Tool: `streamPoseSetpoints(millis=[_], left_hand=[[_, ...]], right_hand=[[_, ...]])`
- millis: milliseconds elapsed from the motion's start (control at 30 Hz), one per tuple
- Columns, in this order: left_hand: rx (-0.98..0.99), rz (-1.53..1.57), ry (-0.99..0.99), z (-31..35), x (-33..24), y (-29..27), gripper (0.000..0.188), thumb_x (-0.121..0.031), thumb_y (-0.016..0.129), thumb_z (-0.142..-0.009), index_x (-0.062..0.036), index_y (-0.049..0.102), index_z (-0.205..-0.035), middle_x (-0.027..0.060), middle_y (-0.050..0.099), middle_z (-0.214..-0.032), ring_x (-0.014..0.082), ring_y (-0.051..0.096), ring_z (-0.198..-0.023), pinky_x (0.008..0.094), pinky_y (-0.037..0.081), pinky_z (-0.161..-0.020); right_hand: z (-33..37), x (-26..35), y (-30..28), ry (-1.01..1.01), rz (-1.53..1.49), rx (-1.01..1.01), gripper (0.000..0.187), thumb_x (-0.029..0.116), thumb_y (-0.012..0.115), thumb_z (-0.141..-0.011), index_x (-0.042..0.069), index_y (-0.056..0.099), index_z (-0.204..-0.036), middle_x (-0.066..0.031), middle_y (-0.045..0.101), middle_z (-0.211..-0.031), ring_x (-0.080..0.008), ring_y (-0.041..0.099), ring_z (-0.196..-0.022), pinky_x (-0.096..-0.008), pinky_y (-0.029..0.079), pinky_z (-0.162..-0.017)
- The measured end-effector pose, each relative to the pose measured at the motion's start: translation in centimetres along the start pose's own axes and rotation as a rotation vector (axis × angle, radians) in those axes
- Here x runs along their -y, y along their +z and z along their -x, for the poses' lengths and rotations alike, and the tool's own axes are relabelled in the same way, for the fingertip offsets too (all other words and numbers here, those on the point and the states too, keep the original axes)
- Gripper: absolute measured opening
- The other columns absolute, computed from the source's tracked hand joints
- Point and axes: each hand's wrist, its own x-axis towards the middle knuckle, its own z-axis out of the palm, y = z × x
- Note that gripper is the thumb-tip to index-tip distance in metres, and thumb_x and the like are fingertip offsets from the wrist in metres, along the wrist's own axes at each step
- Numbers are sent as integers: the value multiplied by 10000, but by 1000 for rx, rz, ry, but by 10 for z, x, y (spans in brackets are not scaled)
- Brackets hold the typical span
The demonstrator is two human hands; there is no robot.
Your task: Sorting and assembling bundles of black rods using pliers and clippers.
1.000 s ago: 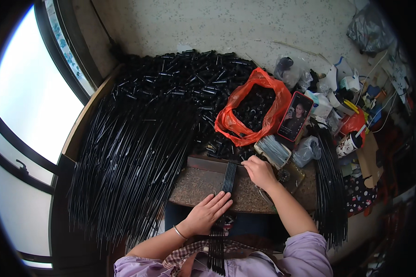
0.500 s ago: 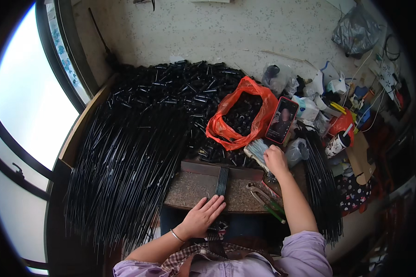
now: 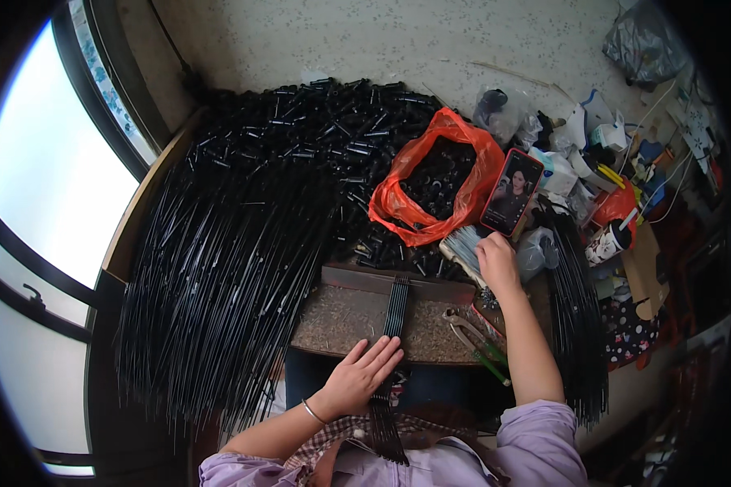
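My left hand (image 3: 364, 375) lies flat, fingers stretched out and close together, on a narrow row of thin black rods (image 3: 396, 307). The rods run from a raised strip (image 3: 357, 278) on the worktop, under my fingers and down over its near edge toward my lap. My right hand (image 3: 496, 260) is closed at a bundle of pale, thin strands (image 3: 464, 243), just below a propped phone (image 3: 512, 193). Its fingertips are partly hidden, so what they pinch does not show. Pliers with green handles (image 3: 475, 345) rest left of my right forearm.
A large sheaf of long black rods (image 3: 219, 284) covers the left side. Behind lie many short black tubular pieces (image 3: 300, 134) and an open red plastic bag (image 3: 483, 158) of dark small parts. On the right are more black rods (image 3: 575, 308), a patterned cup (image 3: 607, 243) and clutter.
The whole view has shifted slightly, so the worktop sits a little higher. Both hands stay at about the same places, the left on the rods, the right at the pale strands.
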Motion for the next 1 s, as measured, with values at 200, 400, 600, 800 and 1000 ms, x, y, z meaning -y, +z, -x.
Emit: streamPoseSetpoints(millis=[200, 400, 600, 800, 1000], left_hand=[[12, -167, 13, -1, 5, 3, 806, -273, 588, -680, -17, 242, -1363, 149, 218, -1433, 253, 221, -1329, 422, 189, -1053], [-9, -175, 20, -1, 6, 7, 791, -279, 578, -691, -18, 247, -1361, 148, 224, -1431, 251, 220, -1329, 422, 185, -1054], [17, -187, 20, -1, 6, 5, 773, -289, 567, -704, -20, 256, -1358, 148, 229, -1429, 251, 225, -1327, 422, 183, -1054], [5, -171, 13, 0, 6, 8, 791, -290, 577, -688, -19, 255, -1358, 147, 230, -1429, 252, 226, -1327, 422, 182, -1056], [29, -187, 23, 0, 6, 6, 810, -284, 591, -672, -16, 254, -1357, 151, 224, -1430, 257, 224, -1326, 422, 186, -1054]], right_hand=[[18, 66, 16, -253, -324, 227, 67, 65, 567, -790, 41, 556, -852, -99, 540, -826, -330, 568, -730, -392, 457, -610], [23, 63, 20, -162, -273, 250, 74, 44, 564, -785, 36, 579, -857, -109, 547, -808, -329, 570, -726, -389, 459, -605], [22, 66, 23, -144, -292, 265, 67, 47, 573, -781, 39, 585, -846, -107, 549, -794, -329, 570, -718, -387, 458, -603], [21, 70, 24, -148, -278, 275, 66, 56, 577, -780, 41, 586, -844, -105, 552, -800, -328, 572, -719, -390, 461, -609], [18, 71, 22, -165, -268, 294, 67, 52, 569, -782, 44, 586, -846, -108, 551, -805, -330, 571, -731, -396, 462, -618]])
